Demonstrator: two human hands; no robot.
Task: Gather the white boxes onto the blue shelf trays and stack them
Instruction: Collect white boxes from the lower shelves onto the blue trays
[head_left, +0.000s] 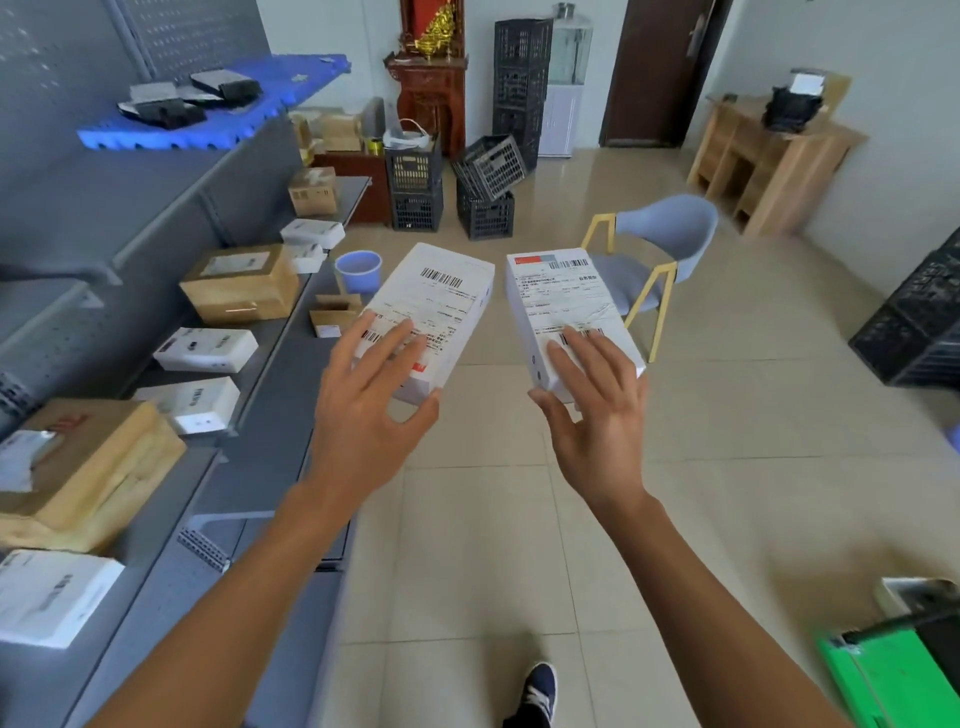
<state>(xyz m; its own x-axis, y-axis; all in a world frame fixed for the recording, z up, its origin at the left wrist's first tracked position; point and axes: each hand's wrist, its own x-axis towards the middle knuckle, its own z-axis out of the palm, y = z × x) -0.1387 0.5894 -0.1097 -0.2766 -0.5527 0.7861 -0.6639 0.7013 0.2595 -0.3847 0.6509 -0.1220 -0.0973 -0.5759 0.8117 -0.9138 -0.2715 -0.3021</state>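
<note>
Left hand grips a white box from above at its near end, fingers spread over the shipping label, thumb curled under the right edge. Right hand grips a second white box the same way, fingers on the label's barcode, thumb on the left side. Both boxes are held in the air over the tiled floor, side by side, apart, long ends pointing away from the person.

Blue shelf tray sits on the upper shelf at far left, well apart from both held boxes. It carries a few dark flat packages; no white box on it.

Grey metal shelving runs down the left side. On its lower shelves: more white boxes, plus brown cardboard cartons. A small open cardboard box sits on the shelf edge just left of the left-hand box.

Blue bucket on the floor beyond it. Blue-grey chair with yellow legs stands behind the right-hand box. Black plastic crates are stacked further back, more at the right edge. Wooden desk in the far right corner. Green object at bottom right, type unclear. One dark shoe at the bottom.
</note>
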